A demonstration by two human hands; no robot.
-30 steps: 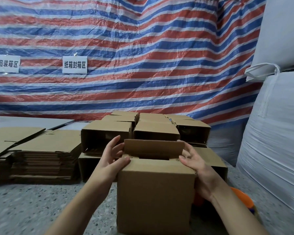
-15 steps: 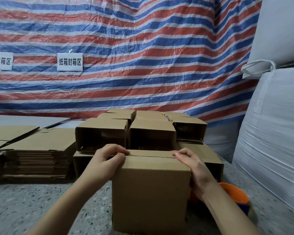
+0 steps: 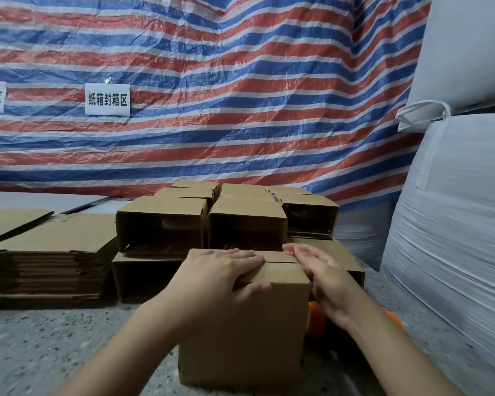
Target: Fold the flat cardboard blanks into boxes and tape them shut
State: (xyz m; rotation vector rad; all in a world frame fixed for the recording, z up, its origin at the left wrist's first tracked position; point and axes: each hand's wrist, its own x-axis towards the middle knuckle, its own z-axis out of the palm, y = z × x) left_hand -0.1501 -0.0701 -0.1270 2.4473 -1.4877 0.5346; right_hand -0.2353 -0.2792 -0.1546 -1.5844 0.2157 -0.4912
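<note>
A brown cardboard box (image 3: 243, 335) stands upright on the speckled floor in front of me, its top flaps folded down with a seam across the top. My left hand (image 3: 220, 277) lies flat on the top flaps, fingers straight, pressing them down. My right hand (image 3: 323, 278) is blurred beside the box's right top edge, fingers extended, holding nothing. An orange tape dispenser (image 3: 316, 321) peeks out behind the box's right side, mostly hidden by my right arm.
Folded boxes (image 3: 162, 224) are stacked behind, open sides toward me. A pile of flat blanks (image 3: 46, 267) sits at the left. Large white sacks (image 3: 452, 224) stand on the right. A striped tarp (image 3: 212, 81) hangs behind with paper labels.
The raised rear flap has been folded down, closing the top. My left hand flattened onto the flaps and my right hand slid off toward the box's right side.
</note>
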